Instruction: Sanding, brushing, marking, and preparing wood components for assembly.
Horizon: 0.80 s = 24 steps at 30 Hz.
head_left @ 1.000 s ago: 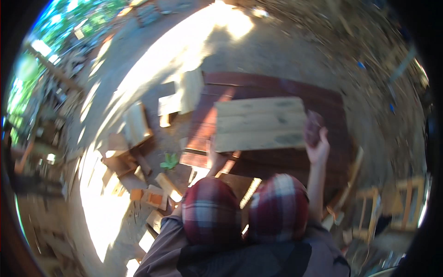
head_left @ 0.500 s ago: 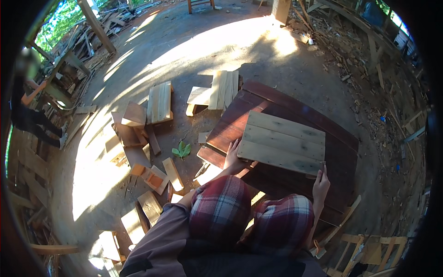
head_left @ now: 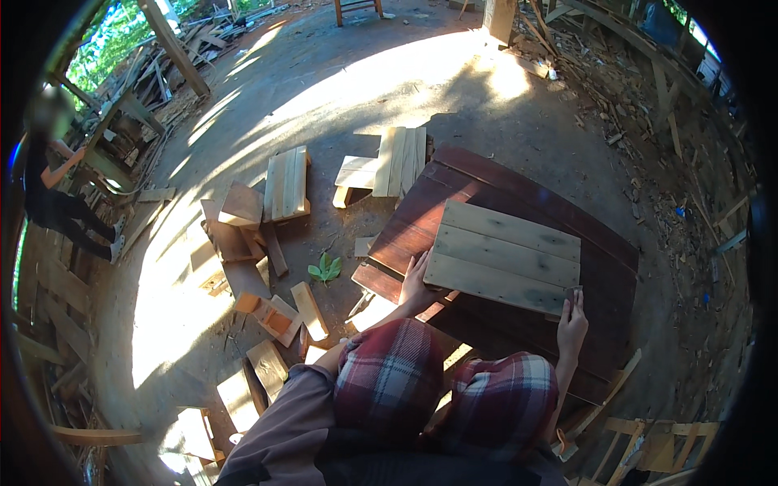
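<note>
A slatted wooden panel (head_left: 506,253) of three pale boards with nail holes and dark knots lies before my knees. My left hand (head_left: 417,285) grips its left edge, with the thumb side against the wood. At the near right corner my right hand (head_left: 572,322) is closed on the panel, its fingers pointing away from me. Whether legs are fixed beneath the panel cannot be made out. Under it is a large dark red-brown plank surface (head_left: 596,235), which shows around the panel on the far and right sides.
Small slatted wooden stools (head_left: 285,185) stand beyond to the left, beside a pale slatted piece (head_left: 399,162). Wood offcuts (head_left: 309,311) and a green leaf sprig (head_left: 325,268) lie to my left. A person (head_left: 69,198) stands far left. A post (head_left: 497,23) rises at the back.
The whole view has shifted slightly, with everything a little further right and lower. Both hands keep their hold on the panel's edges.
</note>
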Tool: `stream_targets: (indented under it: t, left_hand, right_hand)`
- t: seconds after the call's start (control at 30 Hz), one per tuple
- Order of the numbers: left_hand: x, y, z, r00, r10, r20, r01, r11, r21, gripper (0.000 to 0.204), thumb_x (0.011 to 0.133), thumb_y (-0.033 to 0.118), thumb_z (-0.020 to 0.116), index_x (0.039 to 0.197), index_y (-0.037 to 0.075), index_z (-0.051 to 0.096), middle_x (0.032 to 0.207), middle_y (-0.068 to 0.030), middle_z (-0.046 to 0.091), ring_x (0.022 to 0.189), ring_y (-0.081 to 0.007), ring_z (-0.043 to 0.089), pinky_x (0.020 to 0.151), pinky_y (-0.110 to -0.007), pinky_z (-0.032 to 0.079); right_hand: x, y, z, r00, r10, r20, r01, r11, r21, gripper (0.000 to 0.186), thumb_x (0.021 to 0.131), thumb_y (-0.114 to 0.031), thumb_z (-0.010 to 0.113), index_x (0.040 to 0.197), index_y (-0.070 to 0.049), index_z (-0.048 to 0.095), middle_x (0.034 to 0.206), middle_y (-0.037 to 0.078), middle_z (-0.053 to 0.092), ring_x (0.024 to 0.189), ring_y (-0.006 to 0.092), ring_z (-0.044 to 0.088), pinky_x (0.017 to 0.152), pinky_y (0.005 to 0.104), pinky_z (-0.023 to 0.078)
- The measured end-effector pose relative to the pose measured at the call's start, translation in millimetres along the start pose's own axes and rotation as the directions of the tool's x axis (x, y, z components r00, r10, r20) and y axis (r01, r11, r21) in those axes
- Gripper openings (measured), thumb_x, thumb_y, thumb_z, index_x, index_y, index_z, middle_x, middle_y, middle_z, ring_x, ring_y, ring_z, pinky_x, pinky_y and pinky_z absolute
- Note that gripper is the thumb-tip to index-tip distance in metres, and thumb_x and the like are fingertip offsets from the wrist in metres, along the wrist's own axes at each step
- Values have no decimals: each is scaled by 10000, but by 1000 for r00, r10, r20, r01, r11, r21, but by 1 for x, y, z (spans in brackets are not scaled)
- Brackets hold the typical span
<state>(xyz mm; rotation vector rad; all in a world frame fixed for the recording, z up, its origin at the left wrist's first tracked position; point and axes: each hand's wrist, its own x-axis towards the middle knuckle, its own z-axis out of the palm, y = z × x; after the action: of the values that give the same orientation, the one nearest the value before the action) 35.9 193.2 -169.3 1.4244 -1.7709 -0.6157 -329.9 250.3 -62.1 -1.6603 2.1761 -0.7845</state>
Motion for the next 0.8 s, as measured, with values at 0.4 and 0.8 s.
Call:
stream_targets:
  t: [0.4,0.8]
  left_hand:
    - [4,-4,0,999,2,51,0,999,-42,991,687,395,817,1495,105,323,1524,-113,372,1425,-305,311,1186,-510,182]
    - [0,2,-2,999,22,-46,-24,999,-42,861,721,428,813,1417,101,424,1391,-67,492,1314,-276,459,1147,-540,237]
  right_hand:
    - [-24,6,4,995,-72,-67,66,994,-83,422,1041,-250,418,1343,27,517,1405,228,482,1329,354,435,1042,402,432]
    - [-24,-7,3,997,2,-73,-5,999,-44,410,1035,-235,411,1343,13,520,1360,246,513,1255,370,501,1003,420,467]
